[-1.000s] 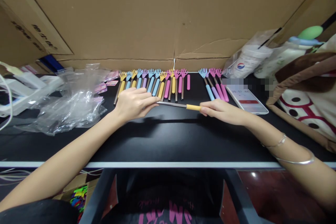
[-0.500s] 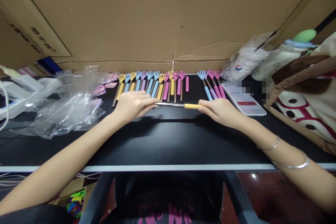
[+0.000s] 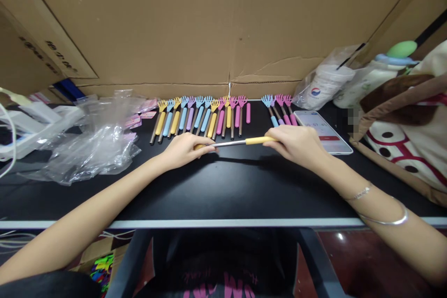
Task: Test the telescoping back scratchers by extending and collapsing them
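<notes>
Between my two hands a back scratcher (image 3: 230,143) with a metal rod and a yellow grip is held crosswise above the black table. My left hand (image 3: 185,150) is closed on its left end, where a bit of yellow shows between the fingers; the claw itself is mostly hidden. My right hand (image 3: 295,145) is wrapped round the end of the yellow grip. Behind them lies a row of several back scratchers (image 3: 199,116) in yellow, blue, purple and pink. A second, smaller group of back scratchers (image 3: 278,104) lies behind my right hand.
Clear plastic bags (image 3: 101,139) and pink cards (image 3: 133,121) lie at the left, beside a white power strip (image 3: 31,132). A loose pink grip (image 3: 248,112) ends the row. At right are a phone (image 3: 326,136), a bagged cup (image 3: 328,84) and a cloth bag (image 3: 408,144). Cardboard (image 3: 167,28) stands behind.
My left hand has lowered and shifted slightly right, tilting the back scratcher so its left end sits lower. My right hand has risen a little, still gripping the yellow end.
</notes>
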Available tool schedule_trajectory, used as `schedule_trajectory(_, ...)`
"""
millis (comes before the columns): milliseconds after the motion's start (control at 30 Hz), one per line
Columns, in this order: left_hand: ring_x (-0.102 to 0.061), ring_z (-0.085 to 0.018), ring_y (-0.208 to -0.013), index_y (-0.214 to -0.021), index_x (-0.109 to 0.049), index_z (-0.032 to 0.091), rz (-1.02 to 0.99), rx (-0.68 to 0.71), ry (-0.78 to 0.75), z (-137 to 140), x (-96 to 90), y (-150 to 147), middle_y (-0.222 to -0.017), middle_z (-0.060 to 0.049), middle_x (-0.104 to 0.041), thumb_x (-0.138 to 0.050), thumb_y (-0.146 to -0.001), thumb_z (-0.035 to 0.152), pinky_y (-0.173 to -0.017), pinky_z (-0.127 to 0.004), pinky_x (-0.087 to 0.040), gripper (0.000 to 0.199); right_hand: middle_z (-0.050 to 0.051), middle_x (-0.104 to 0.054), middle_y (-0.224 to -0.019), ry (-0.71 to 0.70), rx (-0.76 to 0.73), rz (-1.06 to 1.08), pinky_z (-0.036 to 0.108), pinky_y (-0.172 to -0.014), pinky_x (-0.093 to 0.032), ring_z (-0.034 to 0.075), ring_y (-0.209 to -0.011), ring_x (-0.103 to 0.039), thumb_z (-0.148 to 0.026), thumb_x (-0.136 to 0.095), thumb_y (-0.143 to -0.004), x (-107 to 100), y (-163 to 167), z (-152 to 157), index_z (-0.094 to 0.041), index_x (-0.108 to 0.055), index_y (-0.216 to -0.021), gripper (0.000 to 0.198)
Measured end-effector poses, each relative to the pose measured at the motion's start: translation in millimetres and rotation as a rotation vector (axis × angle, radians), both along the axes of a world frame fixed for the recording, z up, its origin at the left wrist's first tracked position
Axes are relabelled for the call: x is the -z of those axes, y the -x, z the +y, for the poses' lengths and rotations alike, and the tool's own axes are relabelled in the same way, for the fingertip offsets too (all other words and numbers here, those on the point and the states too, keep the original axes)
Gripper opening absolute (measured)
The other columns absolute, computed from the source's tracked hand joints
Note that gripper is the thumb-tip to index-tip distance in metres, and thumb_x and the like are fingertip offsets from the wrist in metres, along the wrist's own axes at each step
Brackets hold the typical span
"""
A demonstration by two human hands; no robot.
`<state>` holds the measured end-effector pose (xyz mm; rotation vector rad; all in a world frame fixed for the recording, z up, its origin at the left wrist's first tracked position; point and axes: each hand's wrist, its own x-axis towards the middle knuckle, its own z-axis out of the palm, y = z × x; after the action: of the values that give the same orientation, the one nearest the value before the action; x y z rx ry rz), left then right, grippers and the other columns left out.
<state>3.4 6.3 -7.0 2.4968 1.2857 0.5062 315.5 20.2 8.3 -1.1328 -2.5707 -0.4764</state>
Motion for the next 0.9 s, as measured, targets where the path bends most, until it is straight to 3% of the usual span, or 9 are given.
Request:
schedule_trajectory(100, -0.06, -0.012, -0.057, -0.096, -0.075, 0.025, 0.025, -0.016, -0.078, 0, 0.5, 1, -0.067, 0.002, -0.07, -0.048, -0.093, 0.044, -0.053, -0.019, -0.033, 0.032, 0.004, -0.065, -0.07, 0.048, -0.006, 0.041, 0.027, -0.055, -0.026, 0.015, -0.064, -0.057, -0.053, -0.029, -0.096, 3, 2, -1, -0.02, -0.061, -0.08, 0.049)
schedule_trajectory(233, -0.067, -0.016, -0.076, -0.099, -0.075, 0.026, 0.027, -0.046, -0.295, 1, 5.3, 3, -0.088, -0.001, -0.075, -0.05, -0.092, 0.045, -0.06, -0.022, -0.04, 0.032, 0.004, -0.065, -0.07, 0.152, -0.002, 0.074, 0.026, -0.057, -0.029, 0.015, -0.063, -0.057, -0.05, -0.033, -0.095, 3, 4, -2, -0.02, -0.06, -0.085, 0.042)
schedule_trajectory(400, -0.065, -0.015, -0.07, -0.093, -0.076, 0.025, 0.049, -0.045, -0.603, -3, 4.7, 3, -0.076, -0.002, -0.073, -0.052, -0.092, 0.04, -0.055, -0.023, -0.036, 0.028, 0.001, -0.06, -0.063, 0.288, 0.016, 0.127, 0.026, -0.055, -0.028, 0.015, -0.056, -0.053, -0.049, -0.036, -0.093, 1, 5, -1, -0.021, -0.059, -0.085, 0.038)
schedule_trajectory(633, -0.057, -0.013, -0.061, -0.091, -0.074, 0.025, 0.205, 0.014, -0.861, -12, -7.0, 1, -0.063, 0.0, -0.067, -0.052, -0.093, 0.036, -0.05, -0.026, -0.03, 0.025, -0.002, -0.051, -0.061, 0.719, -0.119, 0.266, 0.025, -0.057, -0.031, 0.012, -0.055, -0.045, -0.051, -0.035, -0.092, 1, 8, 0, -0.019, -0.054, -0.075, 0.041)
schedule_trajectory(767, -0.055, -0.013, -0.06, -0.09, -0.074, 0.026, 0.272, -0.021, -0.909, -19, -12.0, -4, -0.059, 0.0, -0.064, -0.05, -0.095, 0.036, -0.051, -0.028, -0.026, 0.026, 0.0, -0.053, -0.068, 0.877, -0.164, 0.304, 0.025, -0.061, -0.034, 0.012, -0.062, -0.046, -0.052, -0.035, -0.091, -1, 8, 3, -0.018, -0.053, -0.072, 0.043)
schedule_trajectory(900, -0.055, -0.013, -0.062, -0.088, -0.073, 0.025, 0.257, -0.036, -0.857, -20, -12.1, -6, -0.059, -0.001, -0.064, -0.047, -0.096, 0.036, -0.051, -0.029, -0.026, 0.029, 0.0, -0.052, -0.067, 0.888, -0.138, 0.316, 0.025, -0.06, -0.033, 0.012, -0.061, -0.044, -0.056, -0.036, -0.09, 0, 8, 4, -0.018, -0.054, -0.072, 0.045)
